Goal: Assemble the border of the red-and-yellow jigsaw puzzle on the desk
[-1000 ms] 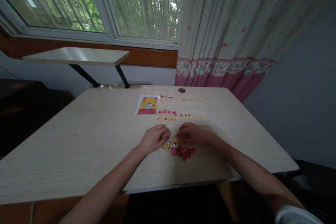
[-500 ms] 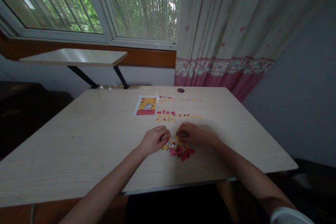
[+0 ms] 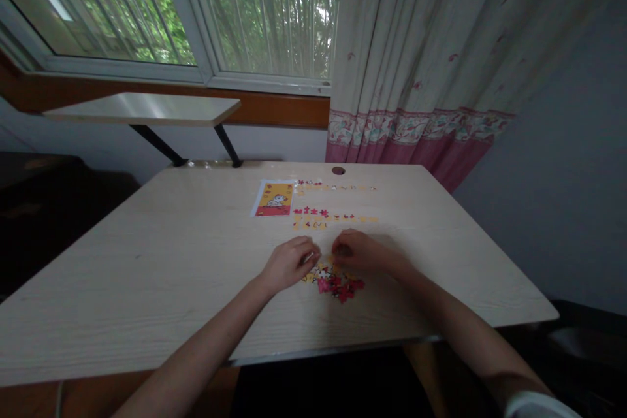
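A loose heap of jigsaw puzzle pieces [image 3: 340,286], red, yellow and white, lies on the desk in front of me. My left hand [image 3: 292,261] is at the heap's upper left, fingers curled together; a small pale bit shows at its fingertips, too small to name. Across a narrow gap, my right hand [image 3: 360,251] has thumb and fingers bent in a pinch over the heap's upper edge, close to a yellow piece. What it holds, if anything, is hidden. Beyond both hands, more puzzle pieces [image 3: 336,217] lie in rows beside a picture card [image 3: 274,199] of a white animal on yellow and red.
The pale wooden desk [image 3: 147,287] has a cable hole [image 3: 338,170] near its back edge. A raised shelf [image 3: 147,108] on dark legs stands at the back left. Behind the desk are a window [image 3: 264,13] and a floral curtain [image 3: 416,65].
The view has shifted very slightly. Both hands hold nearly the same pose over the heap, and the rows and picture card lie as before.
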A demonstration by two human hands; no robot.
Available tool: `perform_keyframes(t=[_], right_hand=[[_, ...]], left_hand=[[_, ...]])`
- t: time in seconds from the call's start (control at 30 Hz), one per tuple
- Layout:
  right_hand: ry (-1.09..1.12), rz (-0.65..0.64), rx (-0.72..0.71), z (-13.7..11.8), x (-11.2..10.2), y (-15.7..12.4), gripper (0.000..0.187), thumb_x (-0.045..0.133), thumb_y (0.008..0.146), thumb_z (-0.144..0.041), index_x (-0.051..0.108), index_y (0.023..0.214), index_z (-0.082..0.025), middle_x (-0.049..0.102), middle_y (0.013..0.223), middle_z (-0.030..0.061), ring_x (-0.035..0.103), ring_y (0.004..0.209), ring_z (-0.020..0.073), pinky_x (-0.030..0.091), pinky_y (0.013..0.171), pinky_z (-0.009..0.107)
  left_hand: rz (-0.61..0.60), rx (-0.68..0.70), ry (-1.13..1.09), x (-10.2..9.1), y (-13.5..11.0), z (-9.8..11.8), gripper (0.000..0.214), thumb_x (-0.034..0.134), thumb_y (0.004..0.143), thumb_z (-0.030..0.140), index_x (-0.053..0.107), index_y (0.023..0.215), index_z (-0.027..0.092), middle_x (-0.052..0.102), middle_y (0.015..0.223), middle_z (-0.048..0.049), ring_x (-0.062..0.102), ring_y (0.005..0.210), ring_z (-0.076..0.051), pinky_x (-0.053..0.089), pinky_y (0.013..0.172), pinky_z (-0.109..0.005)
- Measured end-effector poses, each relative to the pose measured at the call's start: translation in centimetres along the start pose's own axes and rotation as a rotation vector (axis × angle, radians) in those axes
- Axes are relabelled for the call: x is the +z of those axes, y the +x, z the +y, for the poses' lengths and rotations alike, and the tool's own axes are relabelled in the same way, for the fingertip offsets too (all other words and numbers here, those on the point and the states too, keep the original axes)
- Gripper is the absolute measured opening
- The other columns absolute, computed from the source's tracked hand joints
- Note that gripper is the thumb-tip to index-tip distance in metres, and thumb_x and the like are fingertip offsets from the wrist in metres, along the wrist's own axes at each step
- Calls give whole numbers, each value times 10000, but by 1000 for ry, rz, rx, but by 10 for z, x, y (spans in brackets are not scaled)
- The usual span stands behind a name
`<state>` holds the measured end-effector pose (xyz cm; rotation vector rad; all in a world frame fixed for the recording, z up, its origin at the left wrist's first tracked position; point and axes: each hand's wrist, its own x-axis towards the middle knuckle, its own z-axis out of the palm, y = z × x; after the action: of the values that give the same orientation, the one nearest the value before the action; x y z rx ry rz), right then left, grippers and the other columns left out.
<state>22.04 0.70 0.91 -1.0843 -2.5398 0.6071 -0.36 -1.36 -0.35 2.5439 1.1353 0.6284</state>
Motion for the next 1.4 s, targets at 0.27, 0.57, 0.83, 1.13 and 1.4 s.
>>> perform_keyframes(t=[0.27, 0.57, 0.83, 1.13, 1.4], right_hand=[[28, 14, -36, 2, 8, 9, 195, 552, 798, -110, 684, 903, -207, 683, 865, 18, 593, 842, 141, 428, 825, 287], [-127, 101, 63, -9, 7, 1, 122, 668, 725, -264, 681, 832, -208, 663, 818, 40, 574, 793, 181, 432, 749, 311], [-9, 74, 116, -13, 11, 8, 137, 645, 688, -149, 658, 821, -177, 642, 825, 39, 557, 805, 164, 415, 776, 295], [7, 56, 43, -11, 15, 6, 148, 606, 725, -147, 629, 862, -198, 641, 754, 1, 552, 721, 140, 401, 714, 269], [-86, 300, -87, -1, 4, 5, 238, 591, 812, -249, 603, 1047, -215, 672, 933, 50, 591, 894, 182, 403, 846, 348]], left_hand=[[9, 15, 31, 0, 1, -3, 158, 442, 882, 233, 582, 830, 183, 569, 789, -31, 536, 789, -161, 426, 692, -253], [-13, 3, 89, 3, 8, -8, 195, 460, 886, 278, 628, 956, 207, 588, 896, -49, 539, 894, -184, 450, 779, -291], [-63, 6, 97, 3, 12, -5, 194, 509, 867, 302, 656, 959, 215, 587, 863, -47, 527, 885, -194, 448, 782, -301], [-10, 55, -28, 6, 11, -7, 113, 539, 814, 200, 649, 792, 193, 599, 786, -35, 519, 839, -187, 420, 770, -300], [222, -140, -350, 4, 14, -8, 121, 540, 748, 177, 632, 670, 183, 647, 710, -9, 559, 718, -153, 413, 758, -315]])
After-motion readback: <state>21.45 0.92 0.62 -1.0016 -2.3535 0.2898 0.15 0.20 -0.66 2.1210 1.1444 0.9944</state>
